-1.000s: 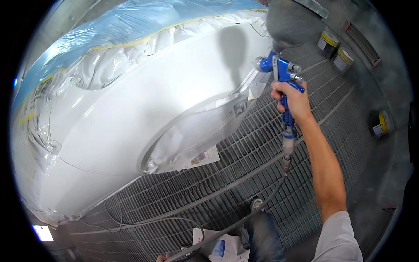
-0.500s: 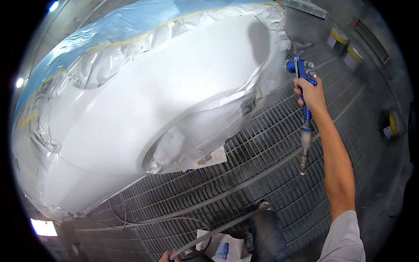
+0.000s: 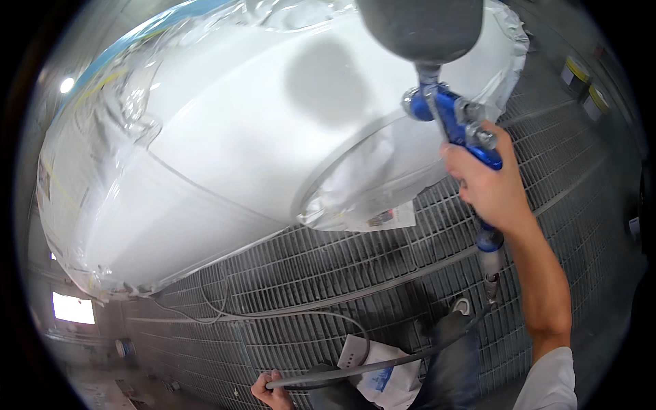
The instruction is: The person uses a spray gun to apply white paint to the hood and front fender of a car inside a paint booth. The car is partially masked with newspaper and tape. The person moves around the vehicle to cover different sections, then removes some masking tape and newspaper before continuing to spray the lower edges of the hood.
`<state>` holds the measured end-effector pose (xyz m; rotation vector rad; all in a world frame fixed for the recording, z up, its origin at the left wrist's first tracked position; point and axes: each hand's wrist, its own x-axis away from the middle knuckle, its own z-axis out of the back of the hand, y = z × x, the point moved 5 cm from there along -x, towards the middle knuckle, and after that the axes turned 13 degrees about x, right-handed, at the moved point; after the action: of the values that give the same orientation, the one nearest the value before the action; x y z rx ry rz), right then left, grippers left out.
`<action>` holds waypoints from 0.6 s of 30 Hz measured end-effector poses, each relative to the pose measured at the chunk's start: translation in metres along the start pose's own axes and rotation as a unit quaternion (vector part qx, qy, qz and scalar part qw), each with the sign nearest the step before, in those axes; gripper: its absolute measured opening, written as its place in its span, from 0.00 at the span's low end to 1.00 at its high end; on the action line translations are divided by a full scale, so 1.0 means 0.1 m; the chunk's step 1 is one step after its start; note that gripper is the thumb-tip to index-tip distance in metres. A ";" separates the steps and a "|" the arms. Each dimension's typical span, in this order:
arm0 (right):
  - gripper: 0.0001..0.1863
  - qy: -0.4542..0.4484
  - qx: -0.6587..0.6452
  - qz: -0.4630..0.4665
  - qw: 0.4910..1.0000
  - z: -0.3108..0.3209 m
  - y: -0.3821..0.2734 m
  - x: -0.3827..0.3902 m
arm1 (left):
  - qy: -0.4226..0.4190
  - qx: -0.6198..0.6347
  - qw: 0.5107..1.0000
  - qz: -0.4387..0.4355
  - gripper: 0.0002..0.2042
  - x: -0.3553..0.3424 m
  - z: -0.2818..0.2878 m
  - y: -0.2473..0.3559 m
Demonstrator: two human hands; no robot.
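Observation:
My right hand (image 3: 488,181) is wrapped round the handle of a blue spray gun (image 3: 447,119), held up in front of a white car body panel (image 3: 239,150). A grey paint cup (image 3: 424,31) sits on top of the gun, cut off by the upper edge. The gun's nozzle faces left toward the panel without touching it. Low in the view, my left hand (image 3: 272,391) is closed on a grey air hose (image 3: 355,371), which runs up to the fitting under the gun's handle. A rounded shadow falls on the panel beside the gun.
Clear plastic film (image 3: 130,96) and paper mask the panel's edges and wheel opening. Metal floor grating (image 3: 328,260) lies below, with the hose trailing over it. Cans with yellow rims (image 3: 575,72) stand at the far right. Near my legs is a white printed sheet (image 3: 383,372).
The spray gun has come closer and lower, with its shadow shifting left across the panel. My left hand has risen further into view with the hose. The whole view has shifted too.

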<state>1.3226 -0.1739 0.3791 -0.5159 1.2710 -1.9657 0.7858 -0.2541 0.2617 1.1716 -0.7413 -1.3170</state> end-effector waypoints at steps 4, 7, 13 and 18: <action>0.31 -0.104 -0.003 0.120 0.987 -0.78 -0.55 0.45 | 0.046 -0.007 0.998 -0.033 0.24 -0.08 0.59 -0.28; 0.36 -0.178 -0.033 0.181 0.967 -1.34 -0.81 0.71 | 0.071 0.022 0.996 -0.053 0.16 -0.15 0.81 -0.41; 0.33 -0.296 -0.004 0.248 0.922 -2.15 -0.80 1.14 | 0.038 -0.021 0.998 -0.043 0.11 -0.13 1.19 -0.69; 0.33 -0.347 -0.034 0.171 0.922 -2.00 -0.41 1.06 | -0.015 -0.029 0.997 -0.072 0.17 -0.05 0.98 -0.76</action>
<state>1.1059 -0.1221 0.3241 -0.8643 0.8921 -1.2715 0.6690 -0.2603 0.2213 1.1792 -0.6449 -1.4693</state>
